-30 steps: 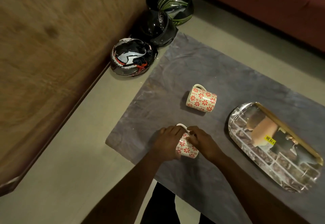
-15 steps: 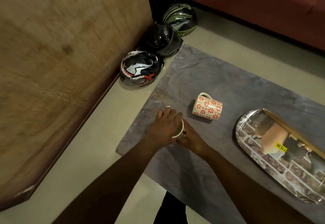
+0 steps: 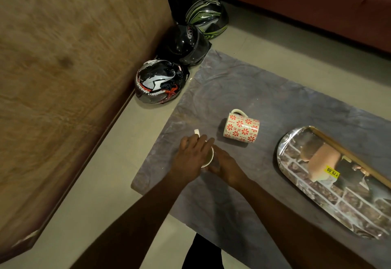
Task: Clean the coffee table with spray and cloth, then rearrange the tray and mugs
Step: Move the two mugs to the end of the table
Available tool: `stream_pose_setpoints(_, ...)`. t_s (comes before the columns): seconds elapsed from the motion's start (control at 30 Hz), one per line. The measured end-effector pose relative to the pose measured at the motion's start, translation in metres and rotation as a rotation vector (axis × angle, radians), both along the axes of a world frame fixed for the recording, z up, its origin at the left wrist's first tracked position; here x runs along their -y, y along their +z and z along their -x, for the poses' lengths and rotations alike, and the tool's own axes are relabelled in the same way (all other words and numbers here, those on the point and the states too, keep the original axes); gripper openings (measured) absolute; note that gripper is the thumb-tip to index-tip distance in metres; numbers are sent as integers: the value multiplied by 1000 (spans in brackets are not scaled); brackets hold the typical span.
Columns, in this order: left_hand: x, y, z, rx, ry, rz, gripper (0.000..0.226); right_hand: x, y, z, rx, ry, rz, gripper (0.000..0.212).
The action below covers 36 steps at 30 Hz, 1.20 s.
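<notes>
On grey slate-textured table (image 3: 275,103), left hand (image 3: 190,156) and right hand (image 3: 227,167) grip round white-rimmed mug (image 3: 208,158).

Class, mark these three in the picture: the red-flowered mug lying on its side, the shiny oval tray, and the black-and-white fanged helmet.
Red-flowered mug lying on its side (image 3: 241,128): head view, on its patterned wall.
Shiny oval tray (image 3: 284,145): head view, on its left rim.
Black-and-white fanged helmet (image 3: 157,80): head view, on its painted shell.

Bare tabletop (image 3: 243,91) beyond tipped mug (image 3: 241,128)
</notes>
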State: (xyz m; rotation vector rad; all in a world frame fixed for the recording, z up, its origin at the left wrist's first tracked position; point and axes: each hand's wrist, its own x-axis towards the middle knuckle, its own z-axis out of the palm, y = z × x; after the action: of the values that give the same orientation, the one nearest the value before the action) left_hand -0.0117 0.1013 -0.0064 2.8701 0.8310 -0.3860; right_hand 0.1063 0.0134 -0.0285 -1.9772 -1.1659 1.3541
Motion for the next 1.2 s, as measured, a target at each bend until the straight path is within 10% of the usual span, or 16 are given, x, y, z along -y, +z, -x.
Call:
stream_pose_setpoints(0.2, -13, 33, -42, 326, 160, 35, 69, -5, 45, -49, 299, -252, -326, 35)
stream_pose_setpoints(0.73, -31, -14, -132, 371, 931, 781, 22, -29, -16, -97, 624, 45, -201, 72)
stream_pose_setpoints(1.07, -7, 25, -156, 360, -71, -53, 5, 7, 47, -148, -625, -814, -155, 26)
stream_pose_setpoints(1.2, 16, 12, -163, 407, -263, -145, 11, 21, 33, -160, -340, -790, -71, 16)
